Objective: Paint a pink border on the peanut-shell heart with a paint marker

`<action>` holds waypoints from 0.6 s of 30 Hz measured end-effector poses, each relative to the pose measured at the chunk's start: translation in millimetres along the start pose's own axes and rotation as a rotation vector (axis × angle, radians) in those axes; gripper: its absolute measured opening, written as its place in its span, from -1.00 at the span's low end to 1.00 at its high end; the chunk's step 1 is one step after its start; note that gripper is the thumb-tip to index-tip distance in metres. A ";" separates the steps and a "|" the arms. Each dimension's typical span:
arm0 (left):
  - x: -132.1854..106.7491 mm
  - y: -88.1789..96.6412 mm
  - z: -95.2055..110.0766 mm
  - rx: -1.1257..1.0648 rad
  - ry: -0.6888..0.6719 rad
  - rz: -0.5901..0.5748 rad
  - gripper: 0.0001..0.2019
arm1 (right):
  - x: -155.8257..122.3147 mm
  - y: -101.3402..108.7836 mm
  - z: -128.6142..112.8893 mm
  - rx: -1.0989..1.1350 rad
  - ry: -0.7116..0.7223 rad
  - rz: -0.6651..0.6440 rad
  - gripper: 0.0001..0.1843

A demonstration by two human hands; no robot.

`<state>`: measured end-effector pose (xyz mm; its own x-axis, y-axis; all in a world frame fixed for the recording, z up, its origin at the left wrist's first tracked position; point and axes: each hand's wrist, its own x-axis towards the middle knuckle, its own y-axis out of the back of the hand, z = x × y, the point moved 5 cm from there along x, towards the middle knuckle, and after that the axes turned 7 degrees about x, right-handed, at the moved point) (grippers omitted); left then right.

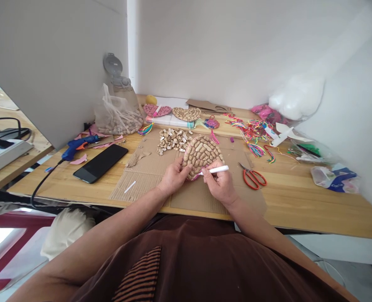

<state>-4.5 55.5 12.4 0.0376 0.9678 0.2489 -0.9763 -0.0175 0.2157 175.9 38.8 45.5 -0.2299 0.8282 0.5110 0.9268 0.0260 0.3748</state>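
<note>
Holding a peanut-shell panel (203, 147) mid-frame, lower edge toward wearer, both hands close together over the cardboard sheet (192, 200). Left forearm runs diagonally up from lower left; left hand (173, 176) is on the panel's lower-left edge, thumb on the front face, other fingers mostly hidden, grip pinched on the panel. Right forearm comes up from lower right, bent in toward center; right hand (219, 184) sits at the panel's lower right, knuckles curled, grip closed pen-style on a white marker (219, 169). Marker lies nearly level, back end out to the right, tip end at the panel's bottom edge, where pink color shows; exact tip contact too small to tell. Panel looks tilted up, face to camera; whether it touches the cardboard, can't tell. Pile of loose shells (171, 140) just behind the panel, upper left of it. Red-handled scissors (253, 178) right of the right hand, blades slightly apart. Black phone (100, 163) and blue glue gun (79, 147) left of frame on the wooden tabletop (299, 205). Pink heart (157, 110) and tan shell piece (186, 114) side by side, upper center; colored tassels (255, 134) upper right.
</note>
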 end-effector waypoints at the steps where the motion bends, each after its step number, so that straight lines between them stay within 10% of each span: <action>1: 0.1 0.0 0.0 0.008 -0.002 0.002 -0.64 | -0.1 -0.5 -0.8 0.003 0.010 -0.009 -0.80; 18: 0.8 -2.6 -6.1 -0.109 0.036 -0.040 -0.60 | -1.3 2.0 -7.4 -0.033 0.042 0.041 -0.82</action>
<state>-3.3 57.9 6.3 0.0717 0.9755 0.2078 -0.9916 0.0472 0.1207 175.8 33.7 51.3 -0.2049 0.8040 0.5582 0.9255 -0.0264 0.3777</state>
